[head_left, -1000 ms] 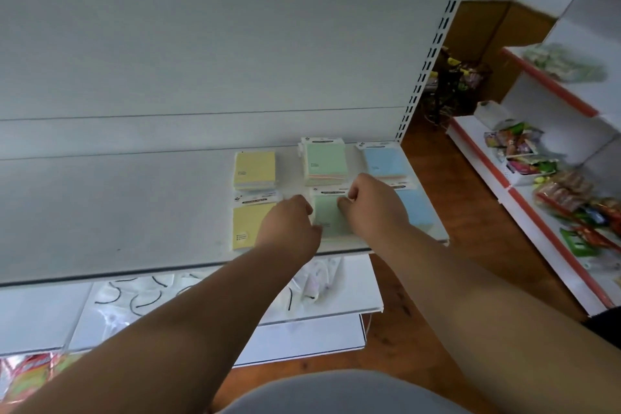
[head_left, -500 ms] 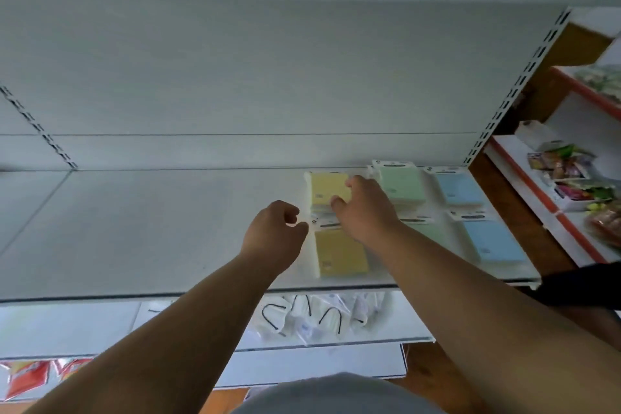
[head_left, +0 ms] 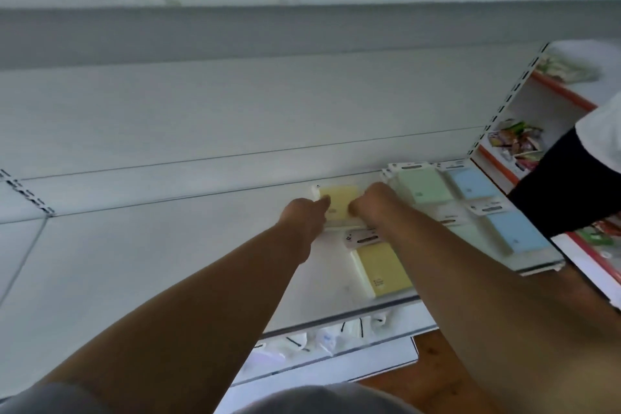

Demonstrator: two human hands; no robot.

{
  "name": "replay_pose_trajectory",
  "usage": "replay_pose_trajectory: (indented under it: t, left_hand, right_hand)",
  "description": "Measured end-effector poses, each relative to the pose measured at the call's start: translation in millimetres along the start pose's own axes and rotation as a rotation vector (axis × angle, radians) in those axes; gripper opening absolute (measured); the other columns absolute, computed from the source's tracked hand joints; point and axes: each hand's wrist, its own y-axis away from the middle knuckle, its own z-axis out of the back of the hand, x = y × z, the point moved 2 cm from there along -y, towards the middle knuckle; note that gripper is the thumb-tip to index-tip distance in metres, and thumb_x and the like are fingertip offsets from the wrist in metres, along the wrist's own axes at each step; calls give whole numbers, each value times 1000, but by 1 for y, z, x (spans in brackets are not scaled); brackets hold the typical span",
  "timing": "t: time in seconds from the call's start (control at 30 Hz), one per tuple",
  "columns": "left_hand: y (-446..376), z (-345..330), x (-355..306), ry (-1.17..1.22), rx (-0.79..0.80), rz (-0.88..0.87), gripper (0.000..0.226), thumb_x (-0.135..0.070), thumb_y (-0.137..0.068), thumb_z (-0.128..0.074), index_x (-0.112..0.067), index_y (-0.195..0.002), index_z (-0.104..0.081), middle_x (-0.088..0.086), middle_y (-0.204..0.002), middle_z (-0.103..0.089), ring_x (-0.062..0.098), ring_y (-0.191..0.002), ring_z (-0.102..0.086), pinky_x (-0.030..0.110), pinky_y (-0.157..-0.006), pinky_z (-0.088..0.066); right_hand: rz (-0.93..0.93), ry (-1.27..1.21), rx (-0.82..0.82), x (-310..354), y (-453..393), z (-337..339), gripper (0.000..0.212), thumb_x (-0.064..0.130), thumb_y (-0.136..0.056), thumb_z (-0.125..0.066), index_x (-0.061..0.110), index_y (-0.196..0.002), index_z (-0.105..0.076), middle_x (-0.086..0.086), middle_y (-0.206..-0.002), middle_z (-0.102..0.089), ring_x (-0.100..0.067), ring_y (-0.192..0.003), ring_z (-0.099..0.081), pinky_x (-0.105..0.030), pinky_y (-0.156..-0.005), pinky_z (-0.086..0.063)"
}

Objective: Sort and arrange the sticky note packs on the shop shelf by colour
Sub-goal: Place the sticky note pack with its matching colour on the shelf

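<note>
Both hands' grip, left hand point(head_left: 304, 213) and right hand point(head_left: 376, 203), holds the rear yellow pack point(head_left: 337, 200).

White painted metal shelf point(head_left: 134, 262) with a smooth, faintly sheeny finish lies under both hands. Between the left hand point(head_left: 304, 215) and right hand point(head_left: 373, 203), a matt yellow paper pack point(head_left: 338, 201). Right of the right hand, pale green packs point(head_left: 424, 190) and blue packs point(head_left: 515, 232) with white card headers, seemingly in glossy clear wrap. Below the right forearm, brown wooden floor point(head_left: 433, 355), smooth and slightly shiny.
</note>
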Motion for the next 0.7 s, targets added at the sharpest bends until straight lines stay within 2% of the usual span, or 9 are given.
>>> replay_pose_trajectory:
  t: [0.1,0.17,0.23,0.27,0.33,0.4,0.5,0.63,0.7]
  left_hand:
    - [2,25,0,-15,-56,-16,44,-39,-92,-59,-3,-117,-63,15,-110,-67,22,-85,-54,34,-81,-48]
    - [7,44,3,-63,-118,-71,36,-38,-93,-59,-9,-114,-64,2,-90,-63,17,-77,-54,28,-70,-42]
    - [15,59,7,-110,-159,-166,30,-32,-94,-57,-12,-115,-61,-1,-89,-60,14,-76,-54,28,-65,-41]
    - [21,65,11,-139,-163,-217,27,-28,-95,-56,-13,-117,-58,-1,-92,-60,12,-77,-55,28,-63,-42]
    - [32,77,25,-209,-173,-307,23,-19,-95,-54,-16,-118,-52,0,-100,-60,13,-82,-56,26,-63,-43]
    - [40,88,44,-322,-231,-400,23,-15,-95,-51,-19,-117,-48,-1,-109,-59,17,-94,-57,28,-73,-43]
    - [45,100,71,-356,-283,-432,34,-11,-94,-50,-21,-125,-44,-3,-120,-59,16,-109,-55,28,-88,-43]
    - [54,99,74,-261,-223,-435,58,5,-85,-44,-28,-133,-43,-13,-121,-58,3,-111,-53,-3,-78,-34]
    - [55,97,73,-230,-254,-457,64,8,-85,-43,-29,-137,-39,-17,-120,-58,-4,-109,-54,-5,-78,-34]
  right_hand:
    - [15,-327,127,3,17,-16,21,10,-70,-71,3,-84,-57,-16,-77,-56,-26,-63,-60,-31,-55,-48]
    - [83,-441,191,8,31,-30,32,16,-62,-72,2,-90,-65,-14,-88,-67,-28,-76,-66,-35,-66,-55]
    - [150,-505,204,14,44,-47,33,17,-61,-70,10,-94,-68,-12,-97,-72,-29,-91,-69,-47,-84,-57]
    - [174,-500,191,16,51,-55,31,16,-65,-69,14,-95,-66,-10,-98,-71,-28,-93,-68,-47,-86,-56]
    - [216,-475,158,20,62,-67,32,12,-74,-65,18,-104,-57,-7,-100,-66,-25,-93,-64,-37,-76,-54]
    - [290,-480,141,22,70,-79,38,5,-77,-62,17,-110,-50,-4,-101,-64,-22,-92,-63,-27,-70,-49]
    - [412,-442,129,19,83,-98,41,3,-82,-60,20,-117,-45,6,-106,-63,-10,-97,-61,-15,-75,-45]
    - [527,-378,198,7,93,-121,59,1,-84,-54,25,-136,-40,12,-121,-61,-7,-113,-57,-24,-100,-41]
    - [555,-420,206,7,92,-121,55,8,-86,-55,27,-137,-42,12,-124,-62,-6,-116,-57,-29,-104,-43]
